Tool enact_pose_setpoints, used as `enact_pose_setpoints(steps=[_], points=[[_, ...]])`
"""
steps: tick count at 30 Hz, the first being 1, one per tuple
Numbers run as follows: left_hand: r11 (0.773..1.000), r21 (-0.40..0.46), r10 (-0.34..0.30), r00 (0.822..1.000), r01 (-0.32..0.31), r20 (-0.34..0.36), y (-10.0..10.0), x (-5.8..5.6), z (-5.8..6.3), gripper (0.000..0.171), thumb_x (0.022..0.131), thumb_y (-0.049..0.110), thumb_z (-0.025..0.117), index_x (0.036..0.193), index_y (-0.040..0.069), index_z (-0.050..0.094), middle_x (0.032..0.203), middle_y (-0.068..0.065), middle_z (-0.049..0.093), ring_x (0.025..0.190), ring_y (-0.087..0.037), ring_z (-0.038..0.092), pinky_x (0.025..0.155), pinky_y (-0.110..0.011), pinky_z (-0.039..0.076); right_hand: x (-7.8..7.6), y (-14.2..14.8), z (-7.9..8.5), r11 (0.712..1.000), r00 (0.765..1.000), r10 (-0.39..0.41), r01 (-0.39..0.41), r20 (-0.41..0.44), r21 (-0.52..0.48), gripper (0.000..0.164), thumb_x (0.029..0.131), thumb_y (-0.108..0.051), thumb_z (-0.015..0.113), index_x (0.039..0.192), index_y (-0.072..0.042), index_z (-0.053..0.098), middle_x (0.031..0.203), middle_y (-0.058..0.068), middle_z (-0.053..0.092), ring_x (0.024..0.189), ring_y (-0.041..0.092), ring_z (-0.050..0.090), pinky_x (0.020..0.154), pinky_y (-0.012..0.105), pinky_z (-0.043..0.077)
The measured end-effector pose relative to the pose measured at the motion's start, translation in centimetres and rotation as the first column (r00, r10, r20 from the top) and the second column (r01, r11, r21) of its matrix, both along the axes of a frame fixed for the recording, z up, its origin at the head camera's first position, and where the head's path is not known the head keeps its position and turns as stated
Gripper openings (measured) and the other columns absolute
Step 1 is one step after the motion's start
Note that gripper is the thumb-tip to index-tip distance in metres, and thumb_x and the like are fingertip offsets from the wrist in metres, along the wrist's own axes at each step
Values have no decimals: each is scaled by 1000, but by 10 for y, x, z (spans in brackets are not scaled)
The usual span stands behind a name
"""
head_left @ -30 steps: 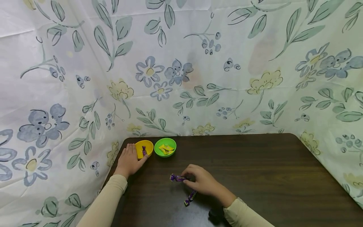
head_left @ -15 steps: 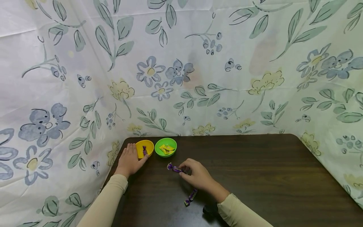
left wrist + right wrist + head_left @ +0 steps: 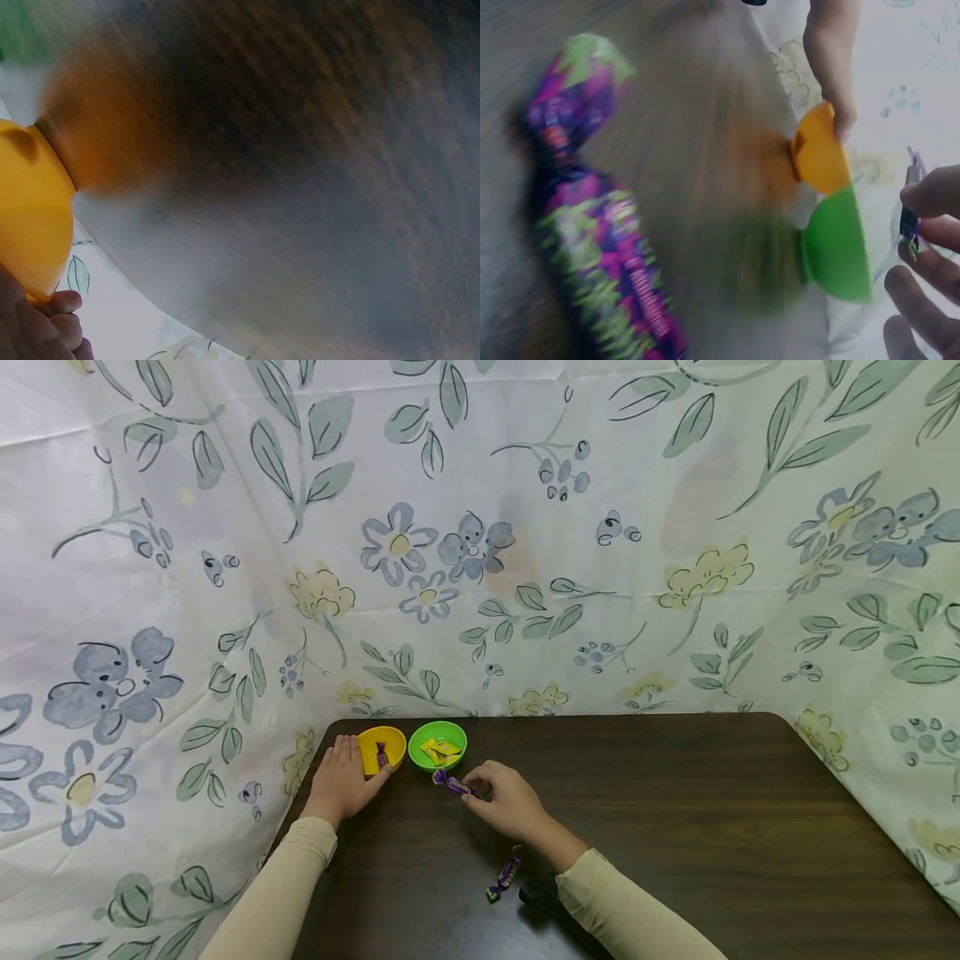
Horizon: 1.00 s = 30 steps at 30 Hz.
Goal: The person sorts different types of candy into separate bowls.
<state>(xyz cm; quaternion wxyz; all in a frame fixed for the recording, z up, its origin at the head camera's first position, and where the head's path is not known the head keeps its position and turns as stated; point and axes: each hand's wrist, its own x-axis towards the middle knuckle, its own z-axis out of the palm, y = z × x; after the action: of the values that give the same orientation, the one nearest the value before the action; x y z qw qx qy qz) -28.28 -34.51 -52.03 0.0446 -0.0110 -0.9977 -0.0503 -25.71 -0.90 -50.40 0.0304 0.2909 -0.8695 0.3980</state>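
My left hand (image 3: 341, 781) rests against the left side of a yellow bowl (image 3: 397, 739), fingers straight and thumb along its near rim. Inside this bowl lies a candy in a purple wrapper (image 3: 382, 754). A green bowl (image 3: 457, 737) beside it holds yellow-wrapped candies (image 3: 439, 750). Between thumb and fingers, my right hand (image 3: 506, 802) pinches a purple-wrapped candy (image 3: 454, 783) by one end, its free twisted end right at the green bowl's near edge in the head view. Another purple-wrapped candy (image 3: 504, 878) lies on the table, large in the right wrist view (image 3: 604, 247).
The dark wooden table (image 3: 675, 793) has rounded far corners. A white floral cloth (image 3: 555, 543) hangs behind it and along both sides. Close under the right wrist is a small dark object (image 3: 536, 897).
My right hand has moved away from me and to the left with the pinched candy, up to the green bowl. The left hand stays at the yellow bowl.
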Motion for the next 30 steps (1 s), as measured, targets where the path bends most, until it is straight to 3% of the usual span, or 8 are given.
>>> enact_pose_setpoints(steps=[13, 21, 30], points=[[1000, -17, -5, 1000, 5, -13, -5, -1, 3, 102, 104, 65, 45, 159, -19, 26, 166, -39, 30, 157, -55, 26, 132, -61, 20, -16, -35, 21, 1000, 999, -15, 15, 38, 14, 13, 95, -24, 80, 105, -17, 80, 99, -5, 70, 86, 8, 63, 76, 26, 55], [1000, -4, 3, 1000, -3, -12, -6, 0, -1, 103, 104, 66, 45, 159, -18, 25, 167, -38, 30, 158, -54, 26, 132, -61, 20, -24, -50, 24, 1000, 994, -4, 7, 110, -29, 13, 94, -25, 80, 102, -15, 79, 95, -3, 70, 83, 12, 63, 75, 26, 55], [1000, 6, 6, 1000, -6, -18, -2, -2, -4, 104, 103, 68, 44, 160, -17, 25, 168, -37, 29, 159, -53, 25, 132, -60, 19, -36, -64, 23, 998, 988, -57, 62, 144, -30, 17, 94, -25, 81, 105, -13, 80, 94, -3, 72, 79, 10, 62, 74, 28, 56]])
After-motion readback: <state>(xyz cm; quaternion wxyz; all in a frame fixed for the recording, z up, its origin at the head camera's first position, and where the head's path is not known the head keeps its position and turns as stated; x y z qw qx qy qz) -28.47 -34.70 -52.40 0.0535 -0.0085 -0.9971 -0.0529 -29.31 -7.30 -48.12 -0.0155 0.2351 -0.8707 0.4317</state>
